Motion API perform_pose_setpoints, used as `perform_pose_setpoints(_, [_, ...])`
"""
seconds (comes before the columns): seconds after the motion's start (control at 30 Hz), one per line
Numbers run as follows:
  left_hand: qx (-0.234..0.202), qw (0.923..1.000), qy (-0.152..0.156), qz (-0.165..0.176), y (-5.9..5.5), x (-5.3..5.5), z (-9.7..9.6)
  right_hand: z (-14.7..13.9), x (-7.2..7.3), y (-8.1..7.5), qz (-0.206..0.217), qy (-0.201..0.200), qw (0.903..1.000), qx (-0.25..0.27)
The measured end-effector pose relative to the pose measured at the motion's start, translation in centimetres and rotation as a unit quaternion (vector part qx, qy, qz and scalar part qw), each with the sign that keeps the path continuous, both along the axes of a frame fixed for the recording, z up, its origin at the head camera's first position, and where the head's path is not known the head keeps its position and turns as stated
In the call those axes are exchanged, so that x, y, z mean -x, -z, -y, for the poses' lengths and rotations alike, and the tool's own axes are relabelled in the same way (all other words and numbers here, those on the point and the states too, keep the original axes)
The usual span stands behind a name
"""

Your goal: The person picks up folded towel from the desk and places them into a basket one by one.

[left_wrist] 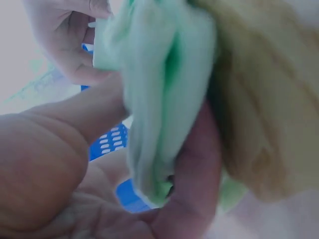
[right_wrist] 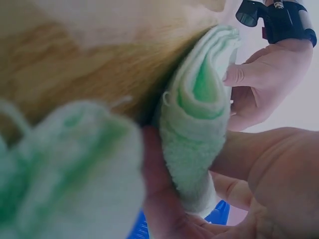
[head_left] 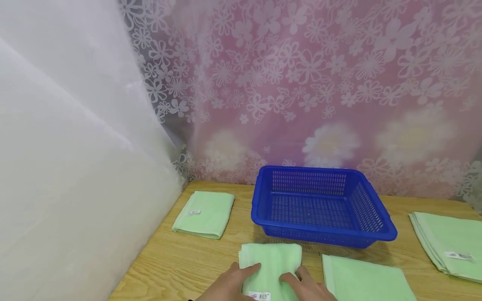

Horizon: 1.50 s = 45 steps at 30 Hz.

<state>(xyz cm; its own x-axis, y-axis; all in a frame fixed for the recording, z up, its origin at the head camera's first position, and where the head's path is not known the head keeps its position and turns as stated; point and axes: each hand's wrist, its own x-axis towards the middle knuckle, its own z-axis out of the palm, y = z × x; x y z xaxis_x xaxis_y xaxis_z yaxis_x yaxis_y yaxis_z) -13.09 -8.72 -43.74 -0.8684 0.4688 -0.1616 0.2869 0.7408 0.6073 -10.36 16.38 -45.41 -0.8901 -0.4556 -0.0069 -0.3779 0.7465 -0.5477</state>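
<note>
A folded light green towel (head_left: 272, 261) with a white label (head_left: 260, 296) lies at the table's front, in front of the blue basket. My left hand (head_left: 230, 285) grips its left side and my right hand (head_left: 308, 287) its right side. In the left wrist view, the thumb is on one face of the folded towel (left_wrist: 149, 94) and a finger goes round the other. The right wrist view shows the same hold, with the towel's layered edge (right_wrist: 199, 109) between thumb and fingers.
Behind the held towel stands a blue perforated basket (head_left: 324, 232) with nothing in it. Other folded green towels lie at the left (head_left: 207, 215), near right (head_left: 367, 280) and far right (head_left: 452, 238) of the wooden table (head_left: 162, 259). A flowered curtain (head_left: 301, 83) hangs behind; white sheeting (head_left: 75, 146) borders the left.
</note>
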Motion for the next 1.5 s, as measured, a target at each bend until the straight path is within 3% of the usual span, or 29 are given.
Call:
perform_pose_setpoints(0.2, [0.02, 0.9998, -0.002, 0.008, 0.1, -0.3, 0.3, 0.1, -0.1, -0.1, -0.006, 0.001, 0.9999, -0.011])
perform_pose_setpoints(0.57, [0.008, 0.9979, -0.01, -0.064, 0.3, -1.1, 0.0, 0.3, -0.6, -0.4, -0.029, 0.018, 0.9989, -0.032])
perform_pose_setpoints(0.73, [-0.013, 0.9987, -0.012, -0.048, 0.6, -1.5, 0.3, 0.5, -0.8, -0.5, -0.056, 0.016, 0.9973, -0.045])
perform_pose_setpoints(0.87, [0.001, 0.9955, -0.002, -0.095, 1.0, -2.0, 0.5, 0.7, -1.2, -1.1, -0.076, 0.015, 0.9961, -0.044])
perform_pose_setpoints(0.97, [-0.001, 0.9921, 0.002, -0.125, -0.2, -2.5, 0.8, 0.6, -1.3, -2.2, -0.069, 0.01, 0.997, -0.035])
perform_pose_setpoints(1.13, [-0.055, 0.9927, 0.009, -0.107, -3.6, -3.4, 1.9, -0.2, -1.6, -4.7, -0.026, -0.004, 0.9996, -0.004])
perform_pose_setpoints(1.33, [-0.09, 0.9862, 0.039, -0.133, -6.1, -4.3, 3.1, -0.8, -2.7, -7.0, -0.083, -0.013, 0.9961, 0.026])
perform_pose_setpoints(1.5, [-0.086, 0.9857, 0.036, -0.14, -7.5, -4.1, 2.6, -1.1, -2.4, -8.3, -0.08, 0.0, 0.9967, 0.016])
